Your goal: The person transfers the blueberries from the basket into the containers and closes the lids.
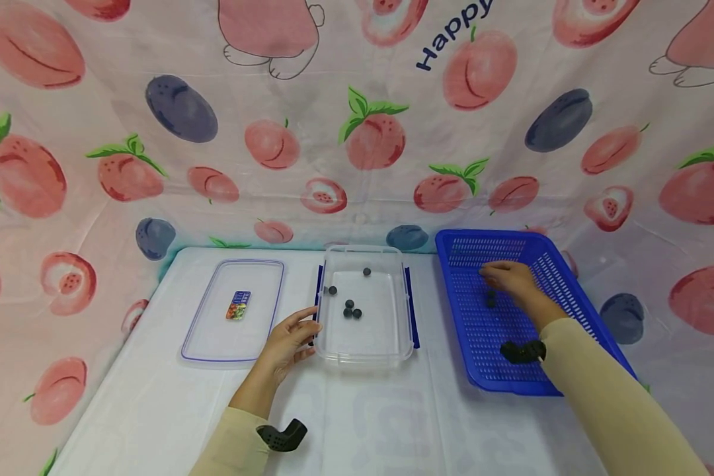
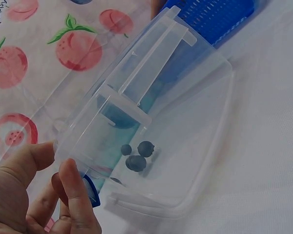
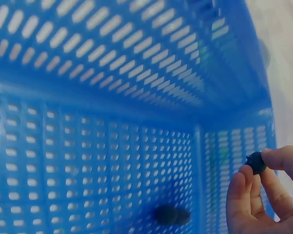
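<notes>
In my right hand a blueberry is pinched between thumb and fingertips, inside the blue basket. A couple of other blueberries lie on the basket floor below that hand. My left hand holds the left side of a clear plastic box, thumb and fingers at its wall beside the blue latch. Several blueberries sit on the box's floor, some clustered and others apart toward the back and left.
A clear lid with a blue seal and a small label lies left of the box. The white-covered table meets a fruit-printed cloth behind it. Another blue latch hangs off the box's right side.
</notes>
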Demonstrator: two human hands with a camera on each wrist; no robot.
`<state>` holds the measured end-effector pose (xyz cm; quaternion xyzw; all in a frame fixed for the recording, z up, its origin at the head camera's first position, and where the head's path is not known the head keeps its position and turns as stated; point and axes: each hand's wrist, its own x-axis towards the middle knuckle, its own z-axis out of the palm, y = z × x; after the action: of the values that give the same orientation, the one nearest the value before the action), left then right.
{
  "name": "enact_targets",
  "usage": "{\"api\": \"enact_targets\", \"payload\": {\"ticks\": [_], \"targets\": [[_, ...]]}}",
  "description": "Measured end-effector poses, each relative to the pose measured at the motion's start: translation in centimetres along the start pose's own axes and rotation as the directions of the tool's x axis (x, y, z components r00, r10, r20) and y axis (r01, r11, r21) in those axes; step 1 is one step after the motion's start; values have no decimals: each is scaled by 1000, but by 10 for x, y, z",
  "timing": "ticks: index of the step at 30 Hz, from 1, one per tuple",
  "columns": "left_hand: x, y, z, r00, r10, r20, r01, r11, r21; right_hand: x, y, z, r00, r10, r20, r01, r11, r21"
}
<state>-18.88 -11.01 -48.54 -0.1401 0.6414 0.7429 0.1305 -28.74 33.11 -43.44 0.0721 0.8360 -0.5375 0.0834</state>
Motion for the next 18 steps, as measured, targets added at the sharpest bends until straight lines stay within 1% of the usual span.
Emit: {"api": "enact_targets", "payload": {"ticks": [5, 10, 18], "targets": [[1, -2, -1, 1000, 4, 0, -4, 1000, 0, -6, -13, 9, 998, -44, 35, 45, 998, -38], [4, -4, -1, 1000, 4, -1, -4, 1000, -6, -18, -28, 19, 993, -102, 61, 106, 992, -62], [4, -5, -2, 1000, 4, -2, -4, 1000, -11, -34, -45, 38, 975, -180, 129, 188, 980, -56]]}}
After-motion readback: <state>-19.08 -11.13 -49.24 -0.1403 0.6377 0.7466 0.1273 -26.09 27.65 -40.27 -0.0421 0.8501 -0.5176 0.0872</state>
